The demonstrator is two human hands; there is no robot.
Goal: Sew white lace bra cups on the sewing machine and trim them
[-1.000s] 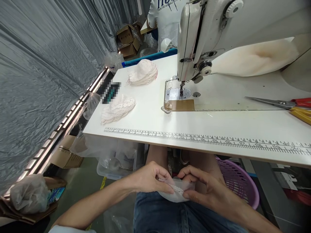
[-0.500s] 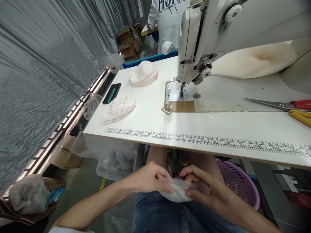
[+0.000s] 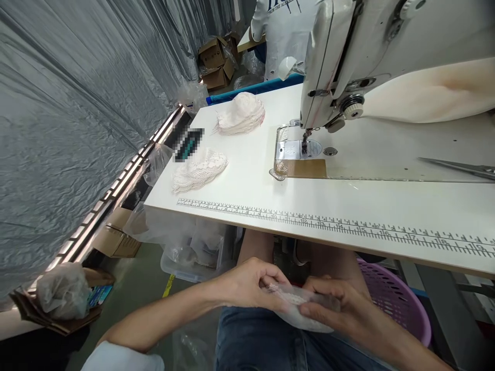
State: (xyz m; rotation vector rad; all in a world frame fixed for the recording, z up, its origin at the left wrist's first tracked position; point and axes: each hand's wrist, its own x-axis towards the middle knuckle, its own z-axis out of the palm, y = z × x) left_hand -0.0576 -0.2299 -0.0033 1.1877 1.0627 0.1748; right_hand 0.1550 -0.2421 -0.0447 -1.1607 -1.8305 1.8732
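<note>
Lace stacks number two on the table (image 3: 348,203): white stack (image 3: 199,170), pink stack (image 3: 242,113). Your left hand (image 3: 249,281) and right hand (image 3: 344,309) both pinch one clear bag (image 3: 309,323).

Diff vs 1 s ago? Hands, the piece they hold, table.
Camera swung a little left, so everything on the table sits further right in frame. The right hand flattened its fingers along the lace piece; the left hand keeps its pinch on its left end. Nothing taken or released. The near lace stack, far lace stack and sewing machine stayed put.
</note>
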